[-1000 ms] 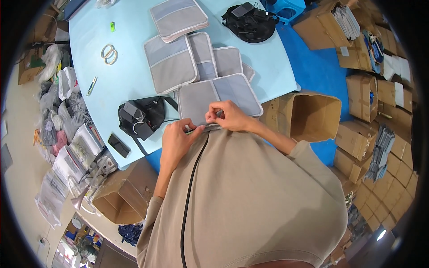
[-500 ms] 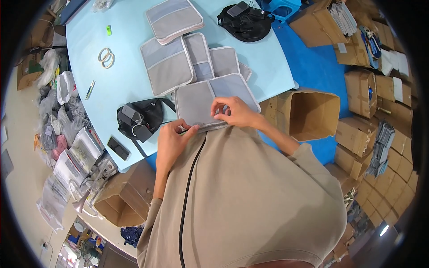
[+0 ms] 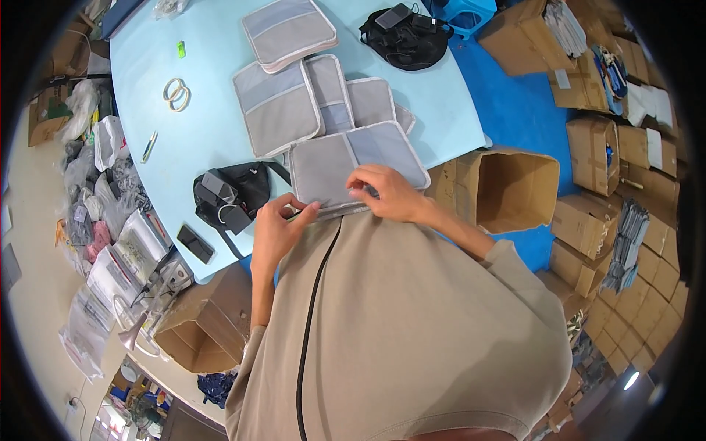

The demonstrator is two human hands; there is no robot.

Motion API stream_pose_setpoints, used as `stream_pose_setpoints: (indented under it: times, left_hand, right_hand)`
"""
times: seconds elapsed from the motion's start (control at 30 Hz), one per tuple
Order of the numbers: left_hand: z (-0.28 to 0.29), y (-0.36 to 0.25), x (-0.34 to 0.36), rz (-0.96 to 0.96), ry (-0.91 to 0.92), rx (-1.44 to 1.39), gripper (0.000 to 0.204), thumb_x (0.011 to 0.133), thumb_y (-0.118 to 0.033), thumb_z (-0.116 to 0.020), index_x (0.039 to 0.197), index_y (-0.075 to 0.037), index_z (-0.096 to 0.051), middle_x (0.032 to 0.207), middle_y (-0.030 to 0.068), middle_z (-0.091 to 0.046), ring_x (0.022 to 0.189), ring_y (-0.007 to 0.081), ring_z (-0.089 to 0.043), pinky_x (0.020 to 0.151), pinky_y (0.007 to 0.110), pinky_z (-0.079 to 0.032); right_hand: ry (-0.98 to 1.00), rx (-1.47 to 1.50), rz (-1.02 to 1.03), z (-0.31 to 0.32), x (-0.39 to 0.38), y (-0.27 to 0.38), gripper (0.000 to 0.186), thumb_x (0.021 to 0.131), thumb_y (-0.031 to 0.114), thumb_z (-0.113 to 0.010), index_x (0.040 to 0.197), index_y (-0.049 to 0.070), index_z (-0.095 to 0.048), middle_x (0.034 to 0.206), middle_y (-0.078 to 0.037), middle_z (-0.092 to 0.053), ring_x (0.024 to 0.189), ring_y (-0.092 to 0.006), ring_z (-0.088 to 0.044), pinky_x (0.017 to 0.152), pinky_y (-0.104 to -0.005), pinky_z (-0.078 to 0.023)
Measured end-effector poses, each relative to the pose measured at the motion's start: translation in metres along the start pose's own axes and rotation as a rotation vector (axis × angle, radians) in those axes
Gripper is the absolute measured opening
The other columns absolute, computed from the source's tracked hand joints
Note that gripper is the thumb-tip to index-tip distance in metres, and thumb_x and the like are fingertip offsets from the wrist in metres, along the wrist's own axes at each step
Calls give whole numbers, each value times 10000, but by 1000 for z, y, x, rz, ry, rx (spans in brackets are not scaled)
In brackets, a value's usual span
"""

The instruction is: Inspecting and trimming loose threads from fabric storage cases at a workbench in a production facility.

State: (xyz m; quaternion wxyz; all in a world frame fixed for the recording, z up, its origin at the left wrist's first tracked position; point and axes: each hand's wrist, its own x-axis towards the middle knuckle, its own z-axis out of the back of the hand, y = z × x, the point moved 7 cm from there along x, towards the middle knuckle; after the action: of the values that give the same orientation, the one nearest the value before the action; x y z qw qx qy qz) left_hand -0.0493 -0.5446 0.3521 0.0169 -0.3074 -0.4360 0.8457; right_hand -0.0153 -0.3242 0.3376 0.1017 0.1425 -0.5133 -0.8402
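A flat grey fabric pouch [image 3: 321, 167] with a mesh panel and pale piping lies at the near edge of the table, against my shirt. My left hand [image 3: 276, 226] pinches the pouch's near left corner between thumb and fingers. Over the right part of its near edge, my right hand [image 3: 391, 194] is curled with thumb and fingertips close together. Whatever is between those fingertips is too small to make out. Beyond the pouch lie similar grey pouches, one [image 3: 278, 106] at the left, a narrow one [image 3: 328, 92] beside it, and a small stack [image 3: 289, 31] farther back.
On the pale blue table [image 3: 213, 140] are a black bag [image 3: 254, 187] with dark devices, a phone [image 3: 195, 243], tape rings [image 3: 176, 95], a pen [image 3: 149, 147] and a black cap [image 3: 406, 45]. Open cardboard boxes stand at the right [image 3: 515, 189] and lower left [image 3: 202, 323].
My left hand has shifted slightly left and toward me along the pouch's corner. My right hand has moved a little, with its fingers still curled. The pouches stay in nearly the same place.
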Motion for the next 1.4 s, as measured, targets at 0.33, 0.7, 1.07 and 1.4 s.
stream_pose_setpoints:
  times: [0.33, 0.7, 1.07, 1.4]
  left_hand:
    - [14, 21, 7, -62, -73, -122, 358, 914, -313, -818, 1090, -15, -725, 570, -7, -475, 581, 66, -348, 523, 287, -263]
    - [-13, 40, 38, -94, -298, -636, 237, 922, -205, -833, 811, -29, -720, 697, -78, -590, 639, 3, -451, 558, 211, -302]
    - [-7, 59, 55, 38, -365, -806, 240, 913, -241, -839, 836, -61, -699, 710, -74, -608, 590, 3, -436, 523, 219, -287]
    - [-2, 56, 54, 3, -369, -777, 267, 911, -261, -839, 840, -60, -678, 705, -79, -570, 603, 7, -424, 532, 221, -301]
  right_hand:
    - [-24, -156, 175, -5, 3, 9, 89, 871, 67, -723, 953, 56, -690, 925, -81, -699, 931, -300, -671, 770, -417, -539]
    - [-436, -176, 325, 47, 62, 43, 124, 807, -17, -756, 907, 19, -693, 891, -76, -707, 922, -317, -672, 811, -417, -546]
    - [-364, -347, 491, 22, 84, 57, 327, 807, 43, -788, 1132, 75, -768, 865, -32, -719, 855, -210, -677, 737, -360, -564]
    - [-338, -353, 458, 10, 83, 55, 202, 868, -40, -660, 1047, 45, -620, 894, -44, -665, 863, -260, -636, 713, -378, -544]
